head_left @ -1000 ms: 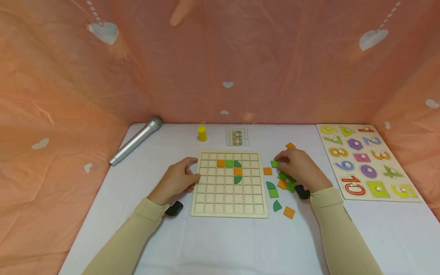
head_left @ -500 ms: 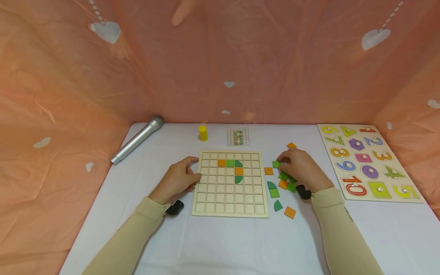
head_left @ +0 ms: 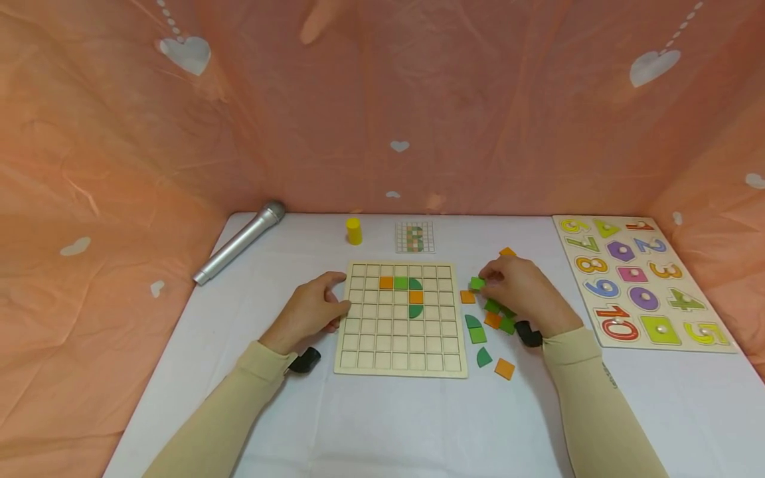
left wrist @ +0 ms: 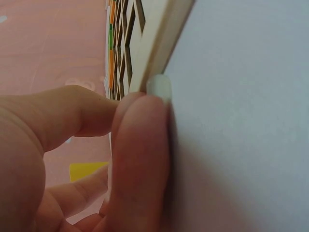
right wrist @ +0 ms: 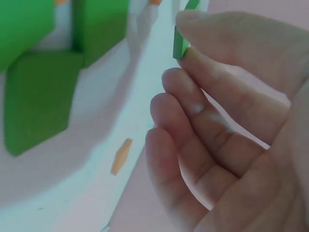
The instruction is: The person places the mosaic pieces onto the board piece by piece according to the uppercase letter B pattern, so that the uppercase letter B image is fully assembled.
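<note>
My left hand grips the left edge of a pale wooden grid board. In the left wrist view, the thumb reaches the board's upper side while a fingertip meets its edge close to the tabletop. Between thumb and index finger, my right hand pinches a small light green square tile; its other fingers are bent and hold nothing. On the board sit an orange tile, a green square, two dark green quarter-circles and another orange square.
Several loose green and orange tiles lie right of the board, partly under my right hand. Behind it are a printed pattern card and a yellow cylinder. A silver microphone lies far left; a number puzzle lies at the right.
My right hand has moved the green square tile slightly left, and the tile now looks tilted. My left hand stays at the board's edge.
</note>
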{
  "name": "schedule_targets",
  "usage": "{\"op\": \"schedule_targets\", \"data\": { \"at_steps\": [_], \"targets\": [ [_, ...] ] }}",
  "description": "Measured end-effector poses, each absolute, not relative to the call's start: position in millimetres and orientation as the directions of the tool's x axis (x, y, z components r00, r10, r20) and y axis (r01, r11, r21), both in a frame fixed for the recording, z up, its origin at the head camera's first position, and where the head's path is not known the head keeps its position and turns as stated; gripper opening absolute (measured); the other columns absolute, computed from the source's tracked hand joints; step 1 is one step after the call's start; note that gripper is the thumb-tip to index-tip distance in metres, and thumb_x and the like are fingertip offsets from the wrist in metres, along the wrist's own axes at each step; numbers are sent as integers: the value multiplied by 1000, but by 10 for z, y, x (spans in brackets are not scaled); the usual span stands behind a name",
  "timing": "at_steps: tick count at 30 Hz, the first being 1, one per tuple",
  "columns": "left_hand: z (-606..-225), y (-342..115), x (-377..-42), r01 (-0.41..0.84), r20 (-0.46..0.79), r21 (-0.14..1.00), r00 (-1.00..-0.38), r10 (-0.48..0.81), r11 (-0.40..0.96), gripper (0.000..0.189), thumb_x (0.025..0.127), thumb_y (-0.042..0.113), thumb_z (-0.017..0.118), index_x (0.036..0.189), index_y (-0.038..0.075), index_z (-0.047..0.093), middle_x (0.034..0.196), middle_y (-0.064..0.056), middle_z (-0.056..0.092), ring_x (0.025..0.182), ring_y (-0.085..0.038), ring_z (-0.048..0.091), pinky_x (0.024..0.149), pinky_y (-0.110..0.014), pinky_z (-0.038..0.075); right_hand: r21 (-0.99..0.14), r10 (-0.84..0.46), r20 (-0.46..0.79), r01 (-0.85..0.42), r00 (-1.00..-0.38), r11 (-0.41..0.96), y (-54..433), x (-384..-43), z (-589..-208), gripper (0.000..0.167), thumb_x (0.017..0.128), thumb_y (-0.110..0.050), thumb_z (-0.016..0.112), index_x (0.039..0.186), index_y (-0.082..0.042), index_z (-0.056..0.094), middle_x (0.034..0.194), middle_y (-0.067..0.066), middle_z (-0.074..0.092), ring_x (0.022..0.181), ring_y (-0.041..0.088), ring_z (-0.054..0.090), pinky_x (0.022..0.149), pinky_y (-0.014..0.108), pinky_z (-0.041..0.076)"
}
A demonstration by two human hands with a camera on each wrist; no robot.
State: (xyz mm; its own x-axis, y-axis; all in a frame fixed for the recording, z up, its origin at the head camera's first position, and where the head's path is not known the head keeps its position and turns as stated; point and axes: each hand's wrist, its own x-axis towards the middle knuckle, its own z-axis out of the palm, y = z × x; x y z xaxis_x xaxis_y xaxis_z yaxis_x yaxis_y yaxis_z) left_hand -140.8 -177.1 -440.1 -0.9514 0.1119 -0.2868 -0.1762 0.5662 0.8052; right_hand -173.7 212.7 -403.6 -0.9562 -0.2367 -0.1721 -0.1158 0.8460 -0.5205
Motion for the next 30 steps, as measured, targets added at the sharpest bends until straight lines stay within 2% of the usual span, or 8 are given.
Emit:
{"op": "schedule_targets", "data": {
  "at_steps": [7, 12, 19, 24, 30],
  "targets": [
    [-4397, -1764, -1425, -177, -290, 798, -950, 111, 576, 64, 98, 15, 75, 157, 14, 51, 87, -10, 68, 63, -19, 66, 63, -28, 59, -534, -275, -144, -159, -950, 830, 1919, -1675, -3993, 25, 97, -17, 70, 119, -6, 77, 112, 8, 72, 92, 23, 64, 81, 36, 58],
    [-4385, -1766, -1416, -180, -299, 791, -947, 113, 585, 65, 98, 15, 75, 158, 14, 50, 87, -10, 68, 63, -19, 66, 62, -28, 59, -514, -368, -86, -275, -926, 812, 1655, -1606, -4037, 23, 95, -18, 78, 115, -7, 79, 110, 4, 73, 95, 22, 63, 86, 38, 57],
    [-4374, -1786, -1417, -162, -286, 787, -951, 119, 596, 64, 99, 16, 76, 157, 12, 50, 86, -10, 68, 63, -18, 66, 62, -27, 59, -483, -478, -17, -412, -878, 773, 1259, -1534, -4072, 20, 94, -16, 79, 112, -9, 80, 111, 1, 74, 101, 20, 66, 92, 42, 60],
    [-4386, -1787, -1419, -181, -299, 791, -948, 112, 585, 63, 99, 16, 76, 157, 14, 51, 87, -10, 68, 64, -19, 67, 63, -28, 59, -432, -538, 14, -491, -843, 757, 1054, -1480, -4115, 14, 96, -20, 82, 107, -12, 81, 104, -2, 70, 103, 19, 64, 88, 37, 60],
    [-4398, -1779, -1423, -191, -307, 788, -946, 105, 585, 63, 99, 17, 76, 157, 15, 51, 87, -10, 68, 64, -19, 66, 62, -28, 59, -421, -547, 38, -510, -836, 750, 970, -1428, -4160, 11, 95, -20, 82, 104, -13, 81, 99, -3, 66, 99, 17, 60, 84, 34, 59]
  ]
}}
